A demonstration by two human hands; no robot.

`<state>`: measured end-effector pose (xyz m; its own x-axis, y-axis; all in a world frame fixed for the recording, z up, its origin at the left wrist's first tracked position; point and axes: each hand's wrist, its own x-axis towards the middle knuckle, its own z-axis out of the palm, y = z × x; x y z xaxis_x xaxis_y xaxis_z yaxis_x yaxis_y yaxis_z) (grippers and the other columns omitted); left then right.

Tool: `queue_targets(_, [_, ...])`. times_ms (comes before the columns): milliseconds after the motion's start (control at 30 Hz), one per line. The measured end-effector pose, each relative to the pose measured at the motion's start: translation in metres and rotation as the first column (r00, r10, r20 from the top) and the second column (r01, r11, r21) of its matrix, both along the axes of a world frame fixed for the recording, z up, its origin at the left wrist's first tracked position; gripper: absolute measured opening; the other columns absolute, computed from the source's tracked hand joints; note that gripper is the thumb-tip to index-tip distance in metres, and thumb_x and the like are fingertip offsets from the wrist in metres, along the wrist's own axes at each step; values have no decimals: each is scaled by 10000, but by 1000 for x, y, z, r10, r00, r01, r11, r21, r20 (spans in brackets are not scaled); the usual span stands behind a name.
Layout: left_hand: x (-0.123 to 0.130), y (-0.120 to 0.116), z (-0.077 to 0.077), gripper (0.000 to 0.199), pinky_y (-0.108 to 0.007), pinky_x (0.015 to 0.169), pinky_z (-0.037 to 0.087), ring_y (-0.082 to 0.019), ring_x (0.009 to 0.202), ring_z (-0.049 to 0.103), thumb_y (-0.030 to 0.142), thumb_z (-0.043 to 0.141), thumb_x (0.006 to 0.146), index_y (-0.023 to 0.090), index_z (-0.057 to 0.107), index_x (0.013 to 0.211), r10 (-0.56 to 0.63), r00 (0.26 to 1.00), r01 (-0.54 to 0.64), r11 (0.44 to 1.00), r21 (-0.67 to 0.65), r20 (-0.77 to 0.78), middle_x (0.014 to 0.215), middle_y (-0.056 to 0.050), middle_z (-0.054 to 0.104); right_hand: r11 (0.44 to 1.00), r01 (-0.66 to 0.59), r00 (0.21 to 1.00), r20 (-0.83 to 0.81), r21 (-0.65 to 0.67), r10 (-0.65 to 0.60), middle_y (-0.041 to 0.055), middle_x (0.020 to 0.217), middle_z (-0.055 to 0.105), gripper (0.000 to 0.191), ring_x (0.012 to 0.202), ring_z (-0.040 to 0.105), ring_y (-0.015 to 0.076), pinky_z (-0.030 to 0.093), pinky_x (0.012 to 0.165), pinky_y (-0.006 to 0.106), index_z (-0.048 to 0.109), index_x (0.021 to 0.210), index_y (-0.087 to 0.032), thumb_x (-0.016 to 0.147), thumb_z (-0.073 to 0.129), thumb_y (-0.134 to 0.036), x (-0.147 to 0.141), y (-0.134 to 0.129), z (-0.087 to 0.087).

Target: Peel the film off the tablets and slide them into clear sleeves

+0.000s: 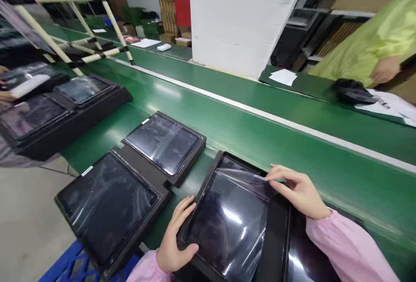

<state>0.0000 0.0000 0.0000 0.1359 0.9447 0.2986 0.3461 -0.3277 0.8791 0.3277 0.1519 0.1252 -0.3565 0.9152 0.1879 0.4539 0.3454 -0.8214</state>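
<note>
Left hand (177, 241) splayed against tray (275, 232), right hand (299, 191) pinching film (238, 183), 2 screens (110, 208) just left, blue crate (65, 261)

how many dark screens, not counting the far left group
4 screens: one between the left hand and right hand, one partly behind the right sleeve, two in the middle tray; more may be hidden.

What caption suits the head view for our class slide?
Right hand pinches clear film over a dark panel; left hand rests on its black tray.
</note>
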Motion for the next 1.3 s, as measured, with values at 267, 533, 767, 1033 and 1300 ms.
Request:
queue_targets(267, [-1,3,4,692,-614,1092,364,-379,1397,393,618,523,883,294,391,1480,-3,1000,4,999,36,-10,1506,-152,441,996,-82,991,-112,-21,79,19,761,707,129,761,658,199,427,1082,517,755,744,-264,836,712,-345,20,6,-3])
queue_targets(533, [-1,4,4,703,-620,1090,360,-384,1391,401,626,540,868,291,411,1472,-8,1000,8,999,34,16,1496,-155,460,987,-111,974,-208,-116,85,19,748,679,129,803,627,197,421,1085,455,728,709,-253,820,720,-320,29,10,-11])
queue_targets(767, [-1,5,4,727,-620,1088,364,-388,1398,393,637,545,863,282,402,1481,-13,1000,12,999,36,28,1500,-167,453,982,-108,958,-279,-156,62,8,661,597,199,743,600,198,435,1065,457,690,628,-250,812,703,-326,27,10,-9])
queue_targets(1033, [-1,2,2,674,-614,1089,378,-379,1398,406,578,523,894,270,398,1481,-5,1000,5,999,43,-9,1496,-171,461,971,-168,944,-312,-168,110,8,641,565,207,701,580,195,466,1020,449,661,617,-238,807,681,-319,23,10,-7])
queue_targets(1300, [-5,2,3,667,-545,1079,432,-359,1364,469,631,479,903,257,461,1455,6,1000,-5,999,46,-14,1482,-165,496,946,-260,917,-355,-192,180,8,649,569,181,701,569,178,454,1014,406,661,581,-228,762,650,-215,27,9,-11])
